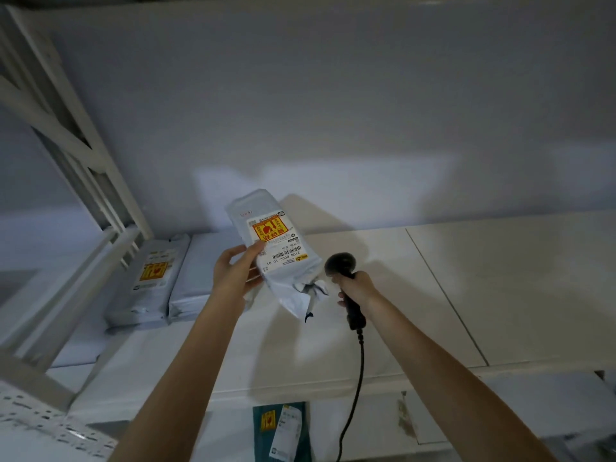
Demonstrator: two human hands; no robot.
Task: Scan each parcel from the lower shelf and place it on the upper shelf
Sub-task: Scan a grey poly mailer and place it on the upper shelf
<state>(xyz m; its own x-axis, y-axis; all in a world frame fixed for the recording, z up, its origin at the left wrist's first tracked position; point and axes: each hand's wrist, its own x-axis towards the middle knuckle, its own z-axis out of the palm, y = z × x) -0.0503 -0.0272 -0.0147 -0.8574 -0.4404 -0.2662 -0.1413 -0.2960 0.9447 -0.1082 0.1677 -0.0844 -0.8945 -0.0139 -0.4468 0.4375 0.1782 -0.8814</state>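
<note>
Left hand (237,269) grips a white parcel (279,248) above the upper shelf (416,295); right hand (358,285) clasps the scanner (340,265) beside its label. Two parcels (156,281) already lie there; a teal one (283,431) waits below.

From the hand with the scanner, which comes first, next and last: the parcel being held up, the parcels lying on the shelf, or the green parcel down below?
From the right hand:
1. The held parcel, just left of it, up in the left hand.
2. The green parcel, below on the lower shelf.
3. The parcels lying on the upper shelf, far to the left.
</note>
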